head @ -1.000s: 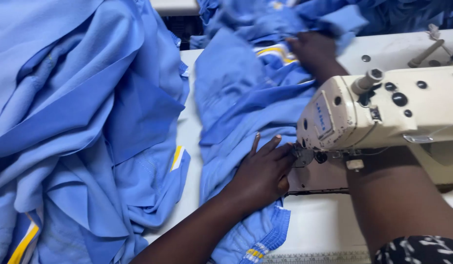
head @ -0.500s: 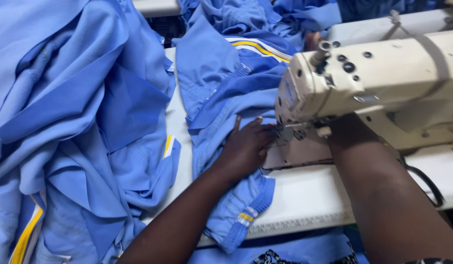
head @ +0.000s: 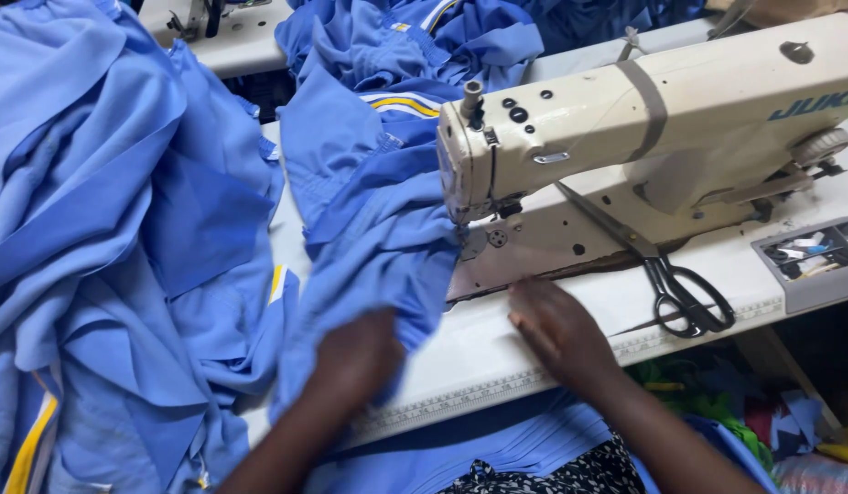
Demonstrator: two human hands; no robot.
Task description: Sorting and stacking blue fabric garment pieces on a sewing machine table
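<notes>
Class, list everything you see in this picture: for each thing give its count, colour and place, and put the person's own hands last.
sewing machine: one, cream, on the table at right
scissors: one pair, black handles, on the table before the machine
small tray: one, grey, far right of the table
table: one, white, with a ruler strip along its near edge
blue garments: a heap, blue with yellow and white stripes, left and rear
left hand: one, on the blue fabric beside the needle
right hand: one, flat on the table

You sit in a garment sewing workshop, cream industrial sewing machine on a white worktable before you, blue garments heaped left and far, black scissors right, another sewing station far left.
</notes>
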